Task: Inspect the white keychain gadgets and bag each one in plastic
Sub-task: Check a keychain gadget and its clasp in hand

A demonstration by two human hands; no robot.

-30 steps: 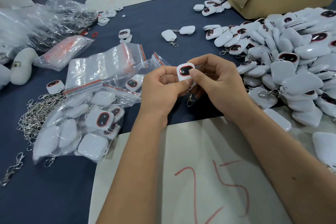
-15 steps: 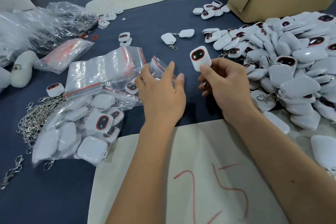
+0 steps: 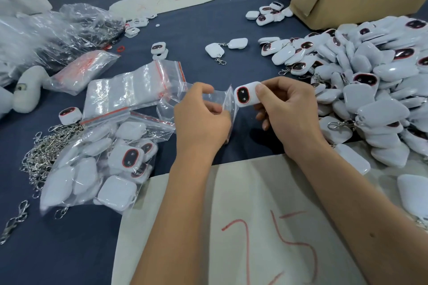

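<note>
- My right hand (image 3: 291, 111) pinches one white keychain gadget (image 3: 246, 96) by its right end, thumb on top; its dark oval window faces up and its left end is free.
- My left hand (image 3: 201, 115) pinches one small clear plastic bag (image 3: 225, 104); the bag's edge stands just beside the gadget's left end. I cannot tell whether they touch.
- Both hands are above the dark blue tabletop (image 3: 196, 37), which lies bare between and just beyond them.
- To the right, a large pile of loose gadgets (image 3: 375, 90), too many to count, reaches close to my right wrist.
- To the left: a stack of empty zip bags (image 3: 129, 90), a bag of packed gadgets (image 3: 97, 169), a heap of metal clasps (image 3: 44, 152).
- One cardboard box (image 3: 352, 7) stands at the far right.
- One white sheet (image 3: 243, 227) marked in red lies under my forearms.
</note>
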